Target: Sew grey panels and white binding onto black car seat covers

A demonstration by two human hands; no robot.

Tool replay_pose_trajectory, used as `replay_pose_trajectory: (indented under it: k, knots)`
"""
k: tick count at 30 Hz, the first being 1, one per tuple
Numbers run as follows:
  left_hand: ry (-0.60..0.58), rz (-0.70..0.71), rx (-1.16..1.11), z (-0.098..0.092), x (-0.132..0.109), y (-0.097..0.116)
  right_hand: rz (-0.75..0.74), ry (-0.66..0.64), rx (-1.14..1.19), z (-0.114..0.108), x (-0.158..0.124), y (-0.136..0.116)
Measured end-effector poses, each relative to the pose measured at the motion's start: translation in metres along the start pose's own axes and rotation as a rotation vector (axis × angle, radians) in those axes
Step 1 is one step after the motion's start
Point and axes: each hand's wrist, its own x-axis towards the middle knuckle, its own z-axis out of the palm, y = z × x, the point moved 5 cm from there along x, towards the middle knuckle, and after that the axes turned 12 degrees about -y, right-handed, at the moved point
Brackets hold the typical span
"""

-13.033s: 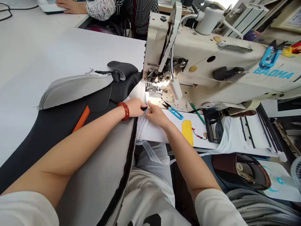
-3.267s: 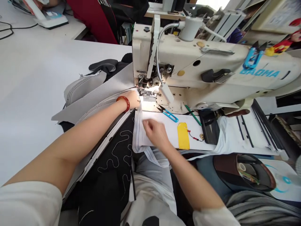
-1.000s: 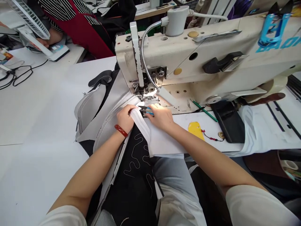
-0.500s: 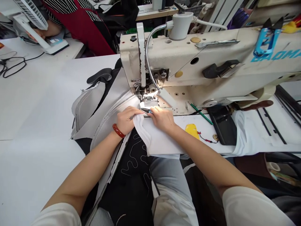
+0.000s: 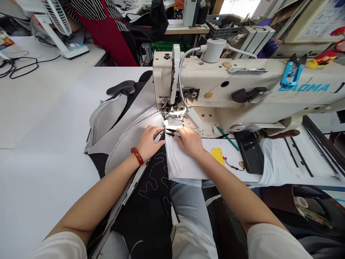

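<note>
My left hand [image 5: 148,143], with a red-brown bangle [image 5: 137,155] at the wrist, grips the edge of a sewn grey fabric piece [image 5: 118,151] just in front of the presser foot [image 5: 167,117]. Its thumb and forefinger bend around that edge. In my right hand [image 5: 191,142] is a pair of thread snips [image 5: 170,133] with dark blades and a blue handle. Their blades point left, parted, close to the left fingertips. White cloth [image 5: 178,162] hangs beneath the right hand over the table edge. Black fabric with wavy pale stitching [image 5: 151,208] drapes over my lap.
The sewing machine [image 5: 215,82] stands ahead, its lamp lit. Blue snips [image 5: 292,73] sit on its arm. To the right lie a green pen [image 5: 228,138], a yellow tag [image 5: 217,156] and a black tray [image 5: 250,154]. A person in a red apron [image 5: 107,32] is beyond, near a white fan [image 5: 58,36].
The snips' blades have parted and show more. My left hand has let go of the white cloth, which hangs straighter, and its thumb has spread. The head view has shifted.
</note>
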Motion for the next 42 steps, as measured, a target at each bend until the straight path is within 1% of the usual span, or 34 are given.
replay_pose_trajectory:
  k: [2, 4, 8, 9, 14, 16, 21, 24, 27, 28, 29, 30, 31, 33, 34, 36, 38, 42]
  knots:
    - [0.040, -0.016, -0.030, -0.001, 0.000, -0.002, -0.048, 0.001, -0.003, 0.001, 0.000, -0.002]
    - [0.063, -0.034, -0.043, -0.001, 0.001, -0.005, -0.065, 0.001, -0.026, 0.002, -0.001, 0.001]
    - [0.073, -0.097, -0.079, 0.000, 0.002, -0.010, 0.044, 0.031, -0.076, -0.001, 0.001, 0.013]
    - [0.072, -0.108, -0.092, 0.000, 0.003, -0.011, 0.049, 0.028, -0.097, -0.001, 0.002, 0.013]
    - [0.074, -0.113, -0.134, -0.001, 0.004, -0.011, -0.098, -0.010, -0.177, 0.000, 0.008, 0.004]
    - [0.073, -0.124, -0.146, -0.002, 0.005, -0.011, -0.104, -0.013, -0.160, 0.001, 0.012, 0.000]
    - [0.074, -0.138, -0.175, -0.003, 0.005, -0.013, -0.036, -0.023, -0.071, 0.001, 0.019, -0.004]
    - [0.064, -0.167, -0.173, -0.003, 0.004, -0.016, 0.029, -0.053, 0.049, 0.002, 0.017, 0.003]
    - [-0.004, -0.194, -0.072, -0.001, 0.008, -0.013, 0.210, -0.033, 0.090, 0.000, 0.008, 0.020]
    - [-0.048, -0.196, 0.007, 0.000, 0.011, -0.010, 0.252, -0.007, 0.063, -0.002, 0.006, 0.023]
    - [-0.097, -0.197, 0.103, 0.002, 0.014, -0.006, 0.255, 0.023, 0.025, -0.005, 0.005, 0.022]
    - [-0.150, -0.198, 0.204, 0.004, 0.017, -0.002, 0.208, 0.049, -0.016, -0.007, 0.005, 0.017]
    - [-0.199, -0.203, 0.298, 0.006, 0.021, 0.002, 0.120, 0.059, -0.050, -0.008, 0.008, 0.007]
    - [-0.276, -0.214, 0.430, 0.009, 0.025, 0.010, -0.039, 0.026, -0.082, -0.007, 0.016, -0.014]
    - [-0.300, -0.220, 0.468, 0.010, 0.026, 0.013, -0.070, -0.010, -0.085, -0.006, 0.022, -0.022]
    - [-0.324, -0.222, 0.509, 0.012, 0.026, 0.017, -0.030, -0.079, -0.079, -0.003, 0.031, -0.029]
    - [-0.327, -0.219, 0.519, 0.013, 0.026, 0.020, 0.042, -0.100, -0.051, -0.003, 0.035, -0.026]
    - [-0.345, -0.205, 0.488, 0.015, 0.032, 0.019, 0.005, -0.074, 0.072, -0.011, 0.036, -0.025]
